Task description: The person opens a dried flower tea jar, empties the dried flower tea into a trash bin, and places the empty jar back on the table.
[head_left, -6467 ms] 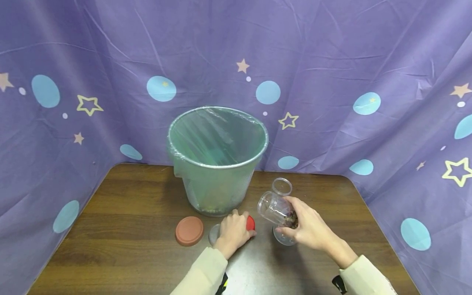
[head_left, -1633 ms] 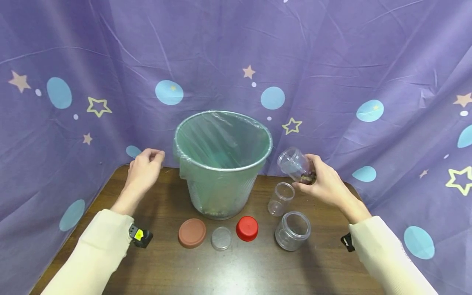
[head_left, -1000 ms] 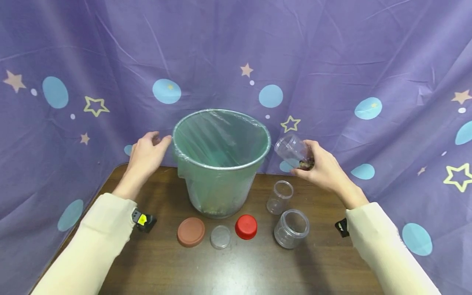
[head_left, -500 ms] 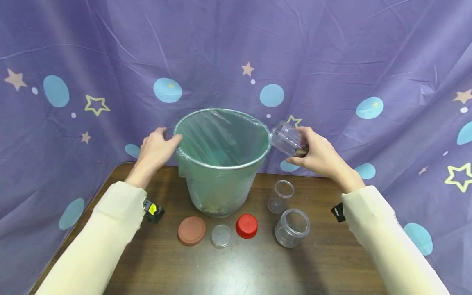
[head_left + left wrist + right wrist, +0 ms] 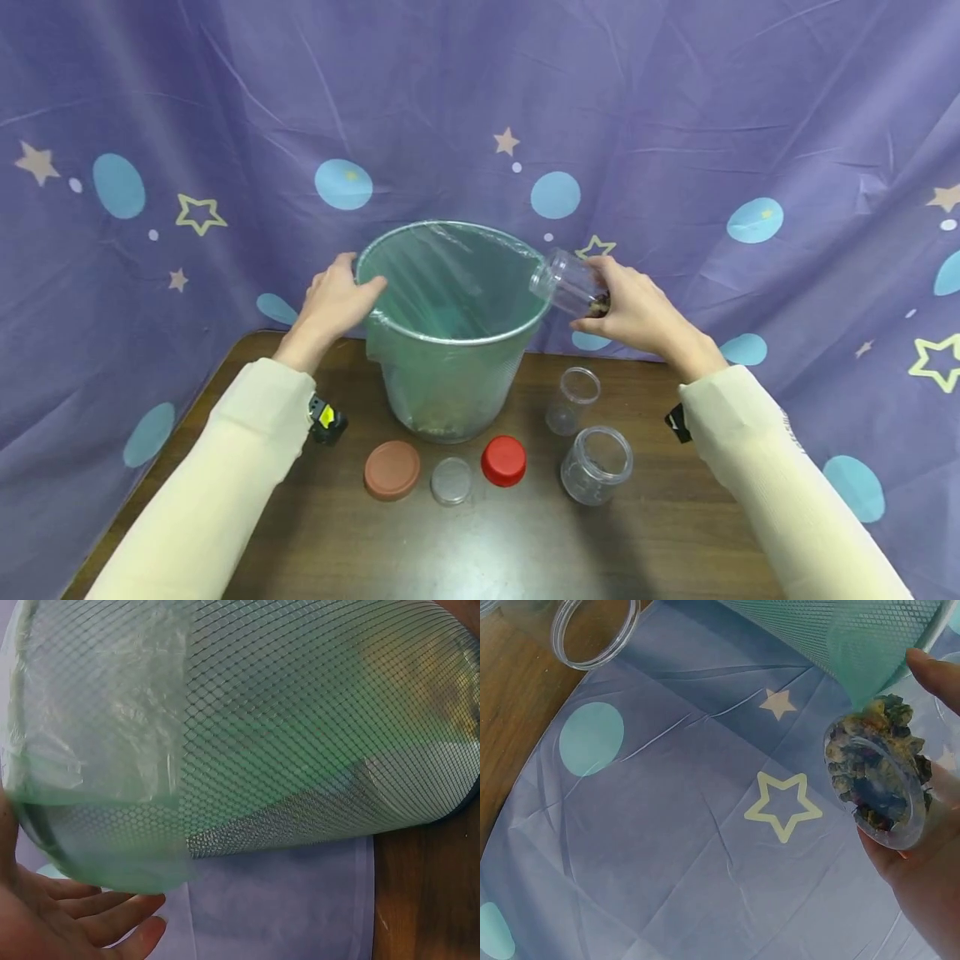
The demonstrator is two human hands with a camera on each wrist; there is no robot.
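My right hand (image 5: 633,307) grips the base end of a clear plastic jar (image 5: 566,282), its mouth tilted left over the right rim of the wastebasket. Dried flower buds (image 5: 877,769) lie at the base end of this jar in the right wrist view. The mesh wastebasket (image 5: 457,392), lined with a thin green bag (image 5: 450,283), stands at the back of the table. At its left rim is my left hand (image 5: 335,298), thumb over the rim and the other fingers outside. Those fingers (image 5: 112,915) look loosely extended beside the bag's folded edge in the left wrist view.
In front of the wastebasket lie a brown-pink lid (image 5: 392,470), a grey lid (image 5: 452,481) and a red lid (image 5: 504,461). To the right stand a narrow clear jar (image 5: 572,402) and a wider clear jar (image 5: 595,468), both lidless. A purple curtain (image 5: 450,100) hangs behind the table.
My left hand has left the lids and moved up to the wastebasket's left rim. My right hand has lifted the jar of dried buds from near the other jars and brought it left to the rim.
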